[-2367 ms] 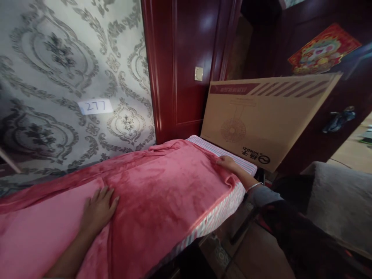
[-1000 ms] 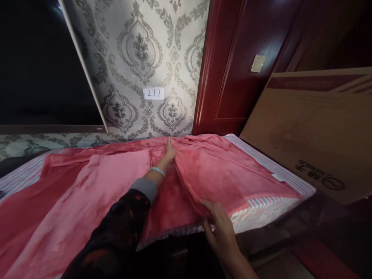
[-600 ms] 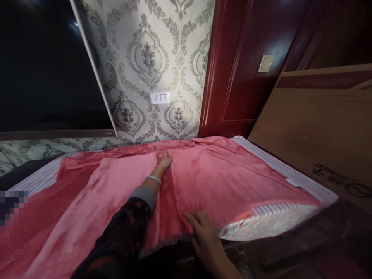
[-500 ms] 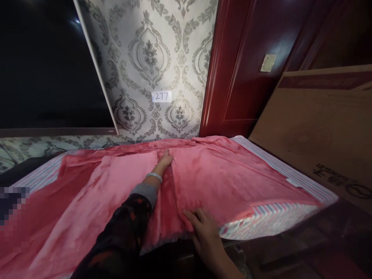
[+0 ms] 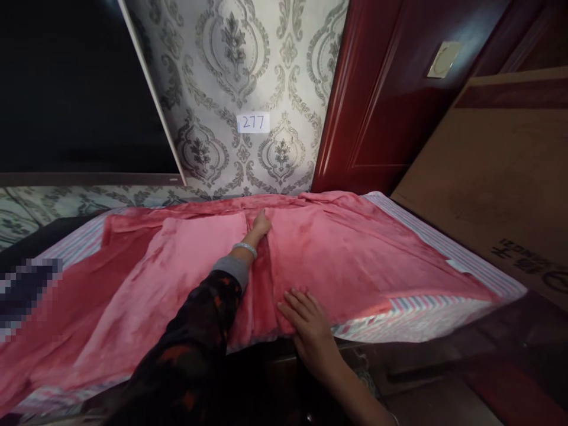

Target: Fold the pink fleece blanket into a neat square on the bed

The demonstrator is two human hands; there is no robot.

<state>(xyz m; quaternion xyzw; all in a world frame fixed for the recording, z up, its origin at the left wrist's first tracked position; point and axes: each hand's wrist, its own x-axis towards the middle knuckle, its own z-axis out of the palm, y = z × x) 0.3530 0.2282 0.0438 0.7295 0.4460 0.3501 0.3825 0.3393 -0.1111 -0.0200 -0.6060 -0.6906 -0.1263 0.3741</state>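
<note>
Head cam: I see pink cloth (image 5: 337,257) laid over striped cover (image 5: 444,244), cardboard box (image 5: 492,171) to the R; L grip (image 5: 261,223) touches its far fold, can't tell if pinching; R grip (image 5: 309,325) rests flat nr front edge, fingers slightly spread.
</note>
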